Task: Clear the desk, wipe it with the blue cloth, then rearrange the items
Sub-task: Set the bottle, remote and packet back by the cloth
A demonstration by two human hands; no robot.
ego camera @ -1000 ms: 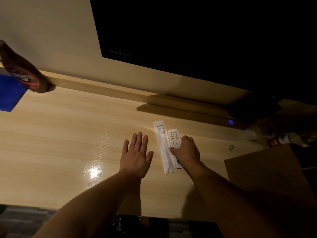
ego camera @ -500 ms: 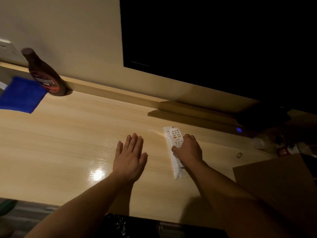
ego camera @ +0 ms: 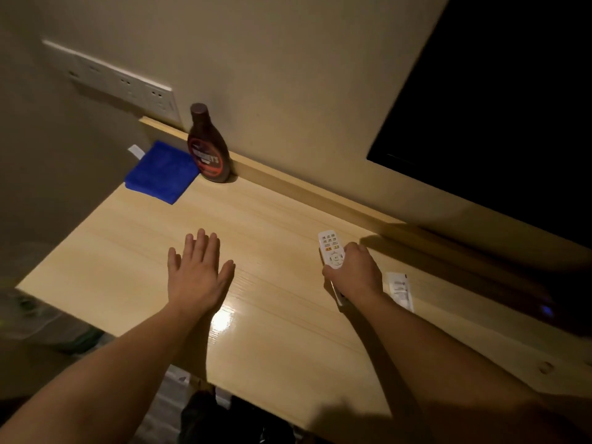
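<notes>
My right hand (ego camera: 354, 273) grips a white remote control (ego camera: 331, 249), whose button end sticks out toward the wall, just above the light wooden desk (ego camera: 275, 331). A white paper sachet (ego camera: 400, 291) lies flat on the desk to the right of that hand. My left hand (ego camera: 199, 274) rests palm down with fingers spread on the desk's middle, holding nothing. A folded blue cloth (ego camera: 161, 171) lies at the far left corner, next to an upright brown syrup bottle (ego camera: 208, 147) that stands against the wall.
A white socket strip (ego camera: 112, 81) is on the wall above the cloth. A dark screen (ego camera: 499, 107) hangs at the upper right. A dark device with a small blue light (ego camera: 546, 310) sits at the desk's right end. The desk's left edge drops to the floor.
My right hand has lifted the remote off the sachet and carried it left, leaving the sachet on the desk. The view has swung left, bringing the cloth and bottle fully into sight.
</notes>
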